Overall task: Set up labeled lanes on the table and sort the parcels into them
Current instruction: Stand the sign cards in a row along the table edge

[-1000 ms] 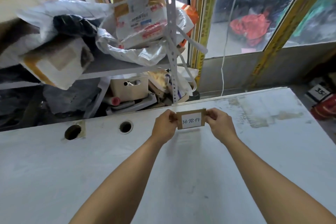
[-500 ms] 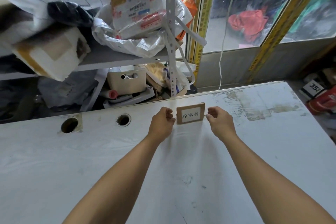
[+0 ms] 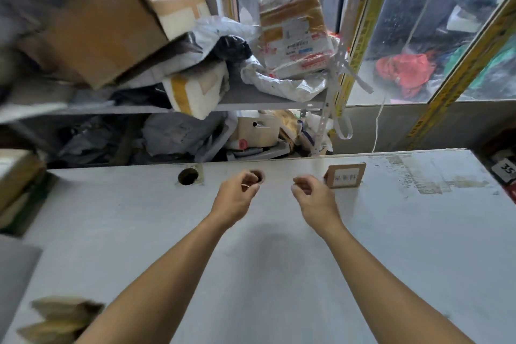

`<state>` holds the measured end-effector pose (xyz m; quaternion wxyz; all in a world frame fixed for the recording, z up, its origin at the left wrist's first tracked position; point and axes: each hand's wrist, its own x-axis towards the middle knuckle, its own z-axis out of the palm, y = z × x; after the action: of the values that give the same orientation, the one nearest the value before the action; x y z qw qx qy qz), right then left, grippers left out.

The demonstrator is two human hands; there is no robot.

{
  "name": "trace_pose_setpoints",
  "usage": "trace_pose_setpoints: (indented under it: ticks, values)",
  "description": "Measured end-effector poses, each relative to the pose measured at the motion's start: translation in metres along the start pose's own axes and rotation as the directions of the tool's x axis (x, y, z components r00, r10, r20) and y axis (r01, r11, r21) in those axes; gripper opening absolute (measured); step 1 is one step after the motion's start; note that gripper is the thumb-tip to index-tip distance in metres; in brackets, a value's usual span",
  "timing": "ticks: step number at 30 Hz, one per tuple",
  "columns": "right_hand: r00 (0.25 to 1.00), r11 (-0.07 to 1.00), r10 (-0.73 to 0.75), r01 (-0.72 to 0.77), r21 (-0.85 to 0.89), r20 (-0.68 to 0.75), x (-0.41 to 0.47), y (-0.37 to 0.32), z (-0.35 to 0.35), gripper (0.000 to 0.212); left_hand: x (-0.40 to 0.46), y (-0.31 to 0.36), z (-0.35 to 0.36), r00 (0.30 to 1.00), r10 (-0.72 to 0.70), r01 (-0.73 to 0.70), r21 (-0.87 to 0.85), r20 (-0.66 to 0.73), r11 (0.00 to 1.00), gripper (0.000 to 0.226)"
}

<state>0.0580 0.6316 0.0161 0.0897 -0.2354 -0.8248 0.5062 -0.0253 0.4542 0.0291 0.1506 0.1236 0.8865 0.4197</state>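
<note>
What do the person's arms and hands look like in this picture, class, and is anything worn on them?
Both forearms are bare as far as the frame shows: no sleeves, gloves or watch. The left hand has what looks like a thin pale band at a finger, too blurred to be sure. The right hand shows nothing worn.

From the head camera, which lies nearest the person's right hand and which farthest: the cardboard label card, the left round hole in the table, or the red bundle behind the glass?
From the right hand:
1. Label card, standing just to its right near the table's far edge.
2. Left round hole, across the table, past the left hand.
3. Red bundle, beyond the table, behind the glass.
</note>
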Motion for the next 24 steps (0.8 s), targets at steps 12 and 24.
trace_pose_setpoints:
  ticks: [12,24]
  values:
    - [0.959,0.995,-0.079,0.092,-0.036,0.272,-0.133,-0.117,0.209,0.018,-0.119,-0.154,-0.220,0.985,-0.072,0.082,0.053,-0.157,0.995,0.016]
    - [0.858,0.929,0.027,0.169,-0.330,0.514,-0.226,-0.118,0.339,0.023,-0.196,-0.310,-0.295,0.924,-0.368,0.382,0.189,-0.106,0.905,0.023]
